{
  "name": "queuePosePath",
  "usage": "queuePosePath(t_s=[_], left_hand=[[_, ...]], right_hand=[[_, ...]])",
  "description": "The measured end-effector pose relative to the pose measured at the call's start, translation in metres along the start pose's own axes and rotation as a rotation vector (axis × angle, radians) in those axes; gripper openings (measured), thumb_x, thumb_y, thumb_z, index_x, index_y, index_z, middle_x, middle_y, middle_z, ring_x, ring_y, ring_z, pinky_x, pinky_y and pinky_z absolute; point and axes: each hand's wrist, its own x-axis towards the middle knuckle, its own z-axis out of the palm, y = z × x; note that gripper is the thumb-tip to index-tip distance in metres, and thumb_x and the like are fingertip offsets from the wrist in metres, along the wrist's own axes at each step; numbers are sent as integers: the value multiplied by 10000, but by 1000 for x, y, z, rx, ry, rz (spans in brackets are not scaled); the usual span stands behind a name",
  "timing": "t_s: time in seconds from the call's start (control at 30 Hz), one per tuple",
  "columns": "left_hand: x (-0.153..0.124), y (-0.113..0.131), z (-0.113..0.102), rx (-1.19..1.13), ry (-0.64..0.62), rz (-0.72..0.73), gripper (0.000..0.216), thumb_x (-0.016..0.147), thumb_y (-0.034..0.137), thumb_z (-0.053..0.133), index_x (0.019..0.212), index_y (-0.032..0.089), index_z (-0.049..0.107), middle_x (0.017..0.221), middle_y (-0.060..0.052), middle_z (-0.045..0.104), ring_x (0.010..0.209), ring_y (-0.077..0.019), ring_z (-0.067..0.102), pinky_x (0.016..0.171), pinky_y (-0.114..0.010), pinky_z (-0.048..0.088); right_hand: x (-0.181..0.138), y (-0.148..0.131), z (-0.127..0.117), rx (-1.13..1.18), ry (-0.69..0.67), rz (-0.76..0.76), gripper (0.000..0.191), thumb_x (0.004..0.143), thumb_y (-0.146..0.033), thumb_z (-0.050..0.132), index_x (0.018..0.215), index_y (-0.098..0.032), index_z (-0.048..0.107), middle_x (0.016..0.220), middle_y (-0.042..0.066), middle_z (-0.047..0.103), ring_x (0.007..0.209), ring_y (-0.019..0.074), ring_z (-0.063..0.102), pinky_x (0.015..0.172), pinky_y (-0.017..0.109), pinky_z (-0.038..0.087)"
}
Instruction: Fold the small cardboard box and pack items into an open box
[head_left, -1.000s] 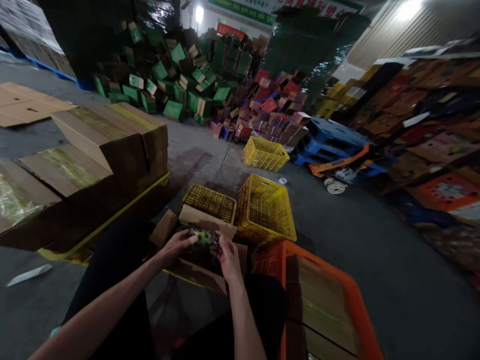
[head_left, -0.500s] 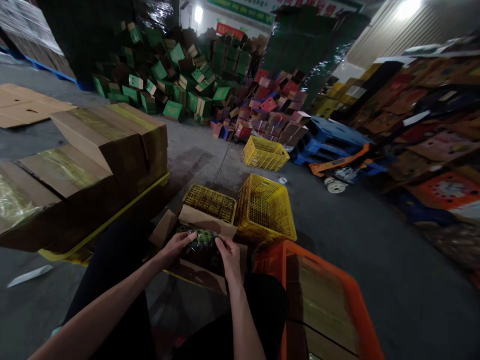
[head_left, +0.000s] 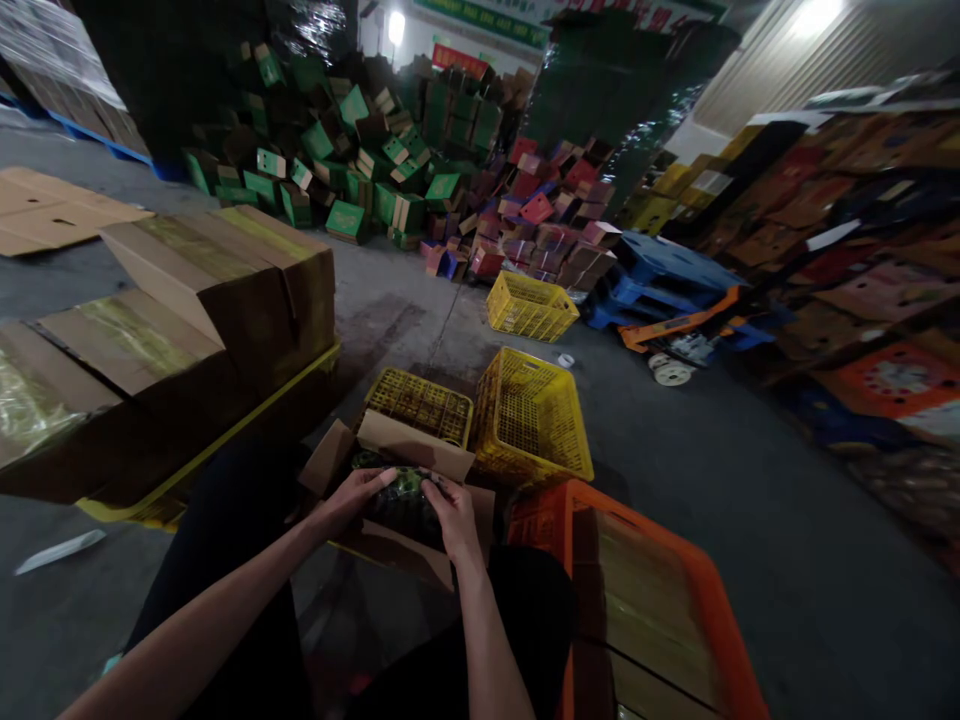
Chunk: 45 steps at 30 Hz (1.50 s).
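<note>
My left hand [head_left: 354, 499] and my right hand [head_left: 453, 516] grip opposite ends of a clear-plastic-wrapped pack of green produce [head_left: 409, 484]; I cannot make out the kind. Thumbs lie on top of it, with the other fingers partly hidden below. The pack is over an open cardboard box [head_left: 412, 441], whose flaps are spread outward between my knees. Dark, shiny contents show inside the box beneath my hands, too dim to tell apart. Under the box, part of a yellow crate shows.
Beyond the box stand an upturned yellow crate [head_left: 420, 400] and an upright yellow crate [head_left: 534, 410]. An orange crate [head_left: 660, 535] holding cartons is at my right. Taped cartons [head_left: 240, 270] sit at my left. Farther off are a yellow crate [head_left: 532, 306] and a pallet jack [head_left: 679, 325].
My right hand has moved slightly left, nearer my left hand. The wrapped pack sits a little lower, and both hands keep hold of it.
</note>
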Motion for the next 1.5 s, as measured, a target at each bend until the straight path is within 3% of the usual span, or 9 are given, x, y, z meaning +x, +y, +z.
queuePosePath(t_s=[0.17,0.3,0.47,0.6,0.73,1.0,1.13,1.3,1.5], left_hand=[[0,1,-1,-69,30,15,751,818,653,642,1389,173,556,1333,-178,626,1174,-350,613,861,-404,536],[5,-2,-7,-48,-33,149,885,742,512,795,1498,265,408,1509,-155,466,1362,-368,452,965,-429,493],[7,-3,-10,46,-43,217,731,708,373,852,1370,218,583,1438,-115,557,1341,-329,479,1095,-403,377],[3,0,-10,103,-24,141,597,752,434,804,1268,169,662,1180,-111,711,1072,-299,647,935,-377,477],[3,-2,-11,103,11,133,581,754,465,793,1235,160,681,1060,-101,738,897,-250,678,787,-318,501],[3,-1,-7,-38,42,82,583,742,514,795,1191,155,700,1095,-115,731,937,-243,685,794,-302,518],[2,0,-3,-38,51,94,540,741,528,792,1102,132,721,988,-96,736,846,-212,685,755,-284,517],[3,-3,-3,-5,89,100,503,731,523,804,1031,128,721,891,-68,720,749,-172,661,667,-247,491],[9,-7,-10,-136,87,35,586,799,630,683,1141,154,697,1093,-130,715,958,-248,676,854,-371,535]], right_hand=[[2,6,-2,-36,111,-18,347,831,-508,689,1010,-228,791,945,20,779,879,248,681,790,323,513],[4,9,-2,-12,173,11,354,811,-519,702,1006,-238,792,923,19,779,855,243,679,768,314,518],[5,10,-1,-39,187,13,338,801,-520,710,959,-235,801,901,25,781,835,239,682,754,305,517],[5,12,-1,-21,159,28,357,812,-530,697,957,-219,796,895,31,779,815,237,684,735,304,519],[5,12,-2,-30,132,22,396,816,-544,691,1020,-217,780,928,39,777,852,247,689,772,329,528],[1,7,0,10,60,60,511,831,-590,659,1187,-228,712,1132,70,748,1072,292,673,925,410,524],[-1,-2,2,30,39,-1,629,782,-499,751,1354,-298,585,1371,42,626,1297,279,546,1066,431,444],[-3,-9,3,-16,1,-41,695,753,-417,797,1393,-333,541,1447,26,560,1371,268,469,1144,451,353],[-3,-8,2,-36,77,-51,629,777,-466,760,1364,-333,575,1423,22,583,1367,267,471,1143,445,348]])
